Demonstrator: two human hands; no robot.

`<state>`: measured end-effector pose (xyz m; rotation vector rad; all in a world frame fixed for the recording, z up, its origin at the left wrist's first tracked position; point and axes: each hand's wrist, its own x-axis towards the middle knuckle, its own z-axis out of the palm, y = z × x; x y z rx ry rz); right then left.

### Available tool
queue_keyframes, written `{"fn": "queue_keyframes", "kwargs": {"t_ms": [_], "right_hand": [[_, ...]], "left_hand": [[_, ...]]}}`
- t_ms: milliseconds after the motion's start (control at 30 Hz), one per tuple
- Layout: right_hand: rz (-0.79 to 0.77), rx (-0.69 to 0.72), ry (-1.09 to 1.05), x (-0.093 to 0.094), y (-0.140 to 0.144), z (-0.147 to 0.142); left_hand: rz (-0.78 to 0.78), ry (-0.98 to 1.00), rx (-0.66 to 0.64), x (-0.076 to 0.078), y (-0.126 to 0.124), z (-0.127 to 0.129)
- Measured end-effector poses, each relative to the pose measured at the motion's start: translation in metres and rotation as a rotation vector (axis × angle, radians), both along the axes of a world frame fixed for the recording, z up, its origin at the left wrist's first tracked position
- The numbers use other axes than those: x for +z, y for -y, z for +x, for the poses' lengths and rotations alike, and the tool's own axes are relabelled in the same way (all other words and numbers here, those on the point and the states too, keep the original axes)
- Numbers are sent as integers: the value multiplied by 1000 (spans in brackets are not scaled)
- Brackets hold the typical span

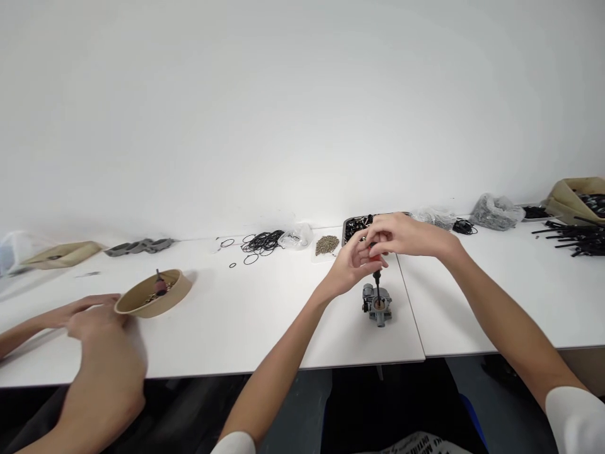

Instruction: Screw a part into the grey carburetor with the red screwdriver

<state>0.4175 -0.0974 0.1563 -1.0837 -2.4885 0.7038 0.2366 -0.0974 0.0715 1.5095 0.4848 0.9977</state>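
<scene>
Two hands work one tool: left hand [352, 265] and right hand [401, 234] meet above the tabletop [265, 328], fingers [366, 255] closed round the red handle of a small screwdriver [377, 272].

Step in hand, judged: driving a fastener into the grey metal part [377, 306].
1. Keep shaft vertical; tip seated in the top bore before turning.
2. Left hand steadies the shank low; right hand turns at the top.
3. Part stands unclamped, so press straight down, no side load, else it may tip.

Part appearance: grey cast body w/ round brownish opening on top, dark knob at 9 o'clock side, standing just left of the tabletop seam.

Nearby, approx.: a co-worker's hands [101, 353] at 8 o'clock, next to a tan bowl [154, 293]. Further back, at 12 o'clock: brass bits pile [327, 244], black tray of parts [358, 226]; at 11 o'clock, black O-rings [259, 243].
</scene>
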Motion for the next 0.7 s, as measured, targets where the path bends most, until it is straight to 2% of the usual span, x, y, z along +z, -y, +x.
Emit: {"fn": "queue_keyframes", "kwargs": {"t_ms": [67, 133, 200, 267, 333, 467, 533, 667, 700], "right_hand": [[66, -117, 63, -1, 3, -8], [131, -160, 66, -2, 6, -13], [135, -50, 4, -1, 7, -11], [73, 116, -50, 0, 5, -6], [27, 150, -42, 0, 4, -4], [126, -114, 83, -4, 8, -11], [187, -148, 75, -5, 11, -12], [117, 76, -46, -3, 9, -4], [94, 91, -48, -4, 8, -2]], "left_hand": [[20, -40, 99, 3, 3, 4], [24, -50, 179, 4, 5, 6], [8, -16, 141, 4, 6, 5], [-12, 9, 37, 3, 7, 1], [-22, -5, -27, 3, 7, -2], [-1, -41, 81, 1, 5, -2], [5, -49, 107, 2, 5, -2], [1, -23, -44, 6, 6, -5], [-4, -18, -67, 6, 6, -6]]}}
